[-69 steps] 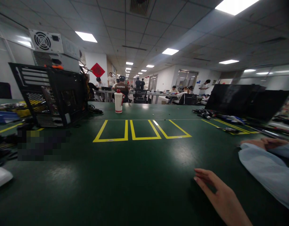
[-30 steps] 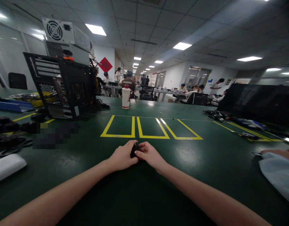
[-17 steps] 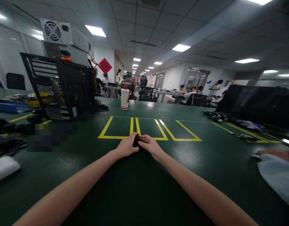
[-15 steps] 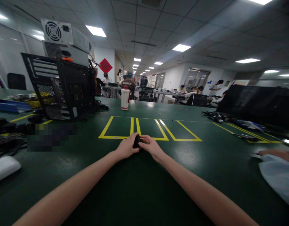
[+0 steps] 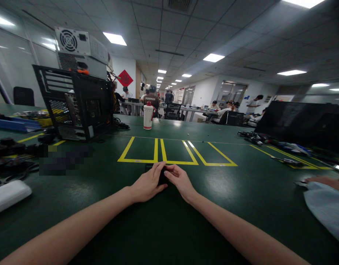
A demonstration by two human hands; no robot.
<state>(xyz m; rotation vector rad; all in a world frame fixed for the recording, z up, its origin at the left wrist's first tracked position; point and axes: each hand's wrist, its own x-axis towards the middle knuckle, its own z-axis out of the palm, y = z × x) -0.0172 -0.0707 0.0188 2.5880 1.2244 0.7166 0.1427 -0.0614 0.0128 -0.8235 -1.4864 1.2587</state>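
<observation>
A small black object (image 5: 162,178) sits between my two hands, just in front of the yellow tape outlines (image 5: 177,162) on the green table (image 5: 169,228). My left hand (image 5: 148,183) is wrapped round its left side, fingers over the top and thumb low. From the right, my right hand (image 5: 179,180) pinches at it with thumb and fingertips. A dark edge of something black shows behind the left fingers. The fingers hide much of the object, so I cannot make out what it is.
A white cup (image 5: 148,117) with a red lid stands behind the outlines. At left are a black computer case (image 5: 88,106) with power supplies on it, cables and a white object (image 5: 10,197). At right are tools (image 5: 286,161) and another person's sleeve (image 5: 321,206).
Both hands have moved slightly down and nearer to me with the black object. My left fingers reach further over its top. The view has shifted a little.
</observation>
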